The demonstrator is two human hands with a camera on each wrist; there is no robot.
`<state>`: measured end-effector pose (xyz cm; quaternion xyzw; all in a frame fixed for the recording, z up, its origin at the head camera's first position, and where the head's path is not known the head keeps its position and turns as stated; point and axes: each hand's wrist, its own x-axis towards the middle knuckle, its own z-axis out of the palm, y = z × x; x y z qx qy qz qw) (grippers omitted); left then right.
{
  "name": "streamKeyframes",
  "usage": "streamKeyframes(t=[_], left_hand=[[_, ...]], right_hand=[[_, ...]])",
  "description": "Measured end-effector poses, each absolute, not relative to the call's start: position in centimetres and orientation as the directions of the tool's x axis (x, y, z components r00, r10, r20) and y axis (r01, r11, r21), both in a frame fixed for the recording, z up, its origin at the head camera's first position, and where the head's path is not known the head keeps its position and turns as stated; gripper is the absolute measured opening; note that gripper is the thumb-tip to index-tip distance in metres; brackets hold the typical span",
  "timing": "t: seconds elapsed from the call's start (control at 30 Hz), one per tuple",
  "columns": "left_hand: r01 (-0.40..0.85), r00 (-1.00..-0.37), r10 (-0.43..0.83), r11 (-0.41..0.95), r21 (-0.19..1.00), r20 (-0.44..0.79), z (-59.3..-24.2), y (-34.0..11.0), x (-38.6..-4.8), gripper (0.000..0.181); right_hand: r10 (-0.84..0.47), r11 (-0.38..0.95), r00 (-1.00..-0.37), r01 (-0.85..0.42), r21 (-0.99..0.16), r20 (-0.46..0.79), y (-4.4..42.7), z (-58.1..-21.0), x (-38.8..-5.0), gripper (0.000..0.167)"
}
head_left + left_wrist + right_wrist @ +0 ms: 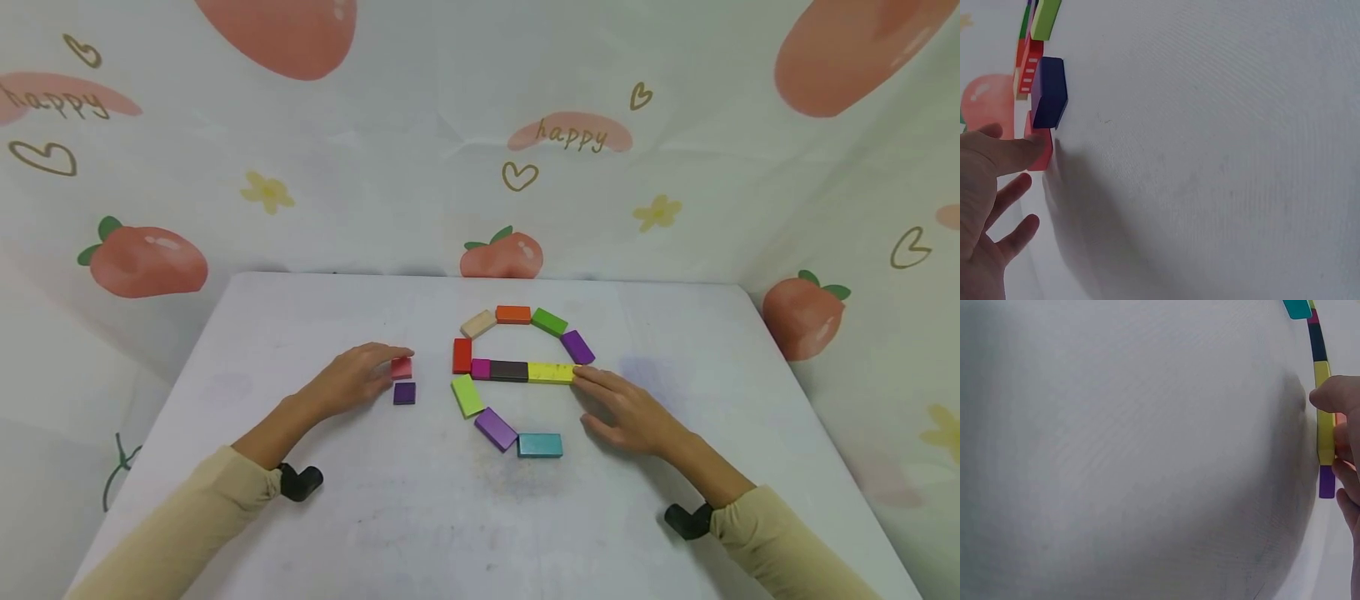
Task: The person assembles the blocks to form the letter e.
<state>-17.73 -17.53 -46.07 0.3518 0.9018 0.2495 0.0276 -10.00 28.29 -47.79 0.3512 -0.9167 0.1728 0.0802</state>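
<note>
My left hand (352, 379) pinches a small pink-red block (402, 368), its thumb (1019, 155) on the near side and a finger along the far edge. Just in front of that block lies a small dark purple block (405, 393). On the right, my right hand (626, 410) touches the right end of a yellow block (550, 372) with its extended fingertips, thumb apart from it. The yellow block ends a straight row with a black block (509, 372) and a small magenta block (481, 369). Part of the yellow block is covered by fingers in the right wrist view.
Around the row curve a red block (462, 356), beige block (478, 323), orange block (513, 315), green block (550, 322) and purple block (577, 347). Below lie a lime block (467, 396), violet block (496, 429) and teal block (540, 446). All rest on a white table (420, 525).
</note>
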Motion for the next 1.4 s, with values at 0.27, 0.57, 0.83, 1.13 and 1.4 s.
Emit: streamKeyframes(t=[0.27, 0.57, 0.83, 1.13, 1.4], left_hand=[[0.604, -0.748, 0.658, 0.622, 0.498, 0.085, -46.2, -17.0, -18.0, 0.055], [0.589, -0.779, 0.619, 0.668, 0.456, 0.099, -46.2, -17.2, -18.1, 0.052], [0.534, -0.804, 0.594, 0.694, 0.483, 0.035, -45.9, -18.3, -17.9, 0.057], [0.564, -0.792, 0.602, 0.661, 0.496, 0.099, -46.4, -19.0, -17.8, 0.054], [0.554, -0.803, 0.584, 0.662, 0.505, 0.116, -46.5, -20.2, -17.2, 0.057]], right_hand=[[-0.613, 0.694, -0.744, -0.667, -0.269, 0.265, 28.3, -47.8, -10.0, 0.061], [-0.608, 0.705, -0.753, -0.658, -0.266, 0.251, 28.3, -47.7, -10.0, 0.06], [-0.615, 0.695, -0.745, -0.667, -0.268, 0.259, 28.3, -47.7, -10.1, 0.061], [-0.612, 0.7, -0.749, -0.663, -0.267, 0.256, 28.3, -47.8, -10.1, 0.061], [-0.615, 0.692, -0.743, -0.669, -0.271, 0.265, 28.4, -47.9, -10.1, 0.061]])
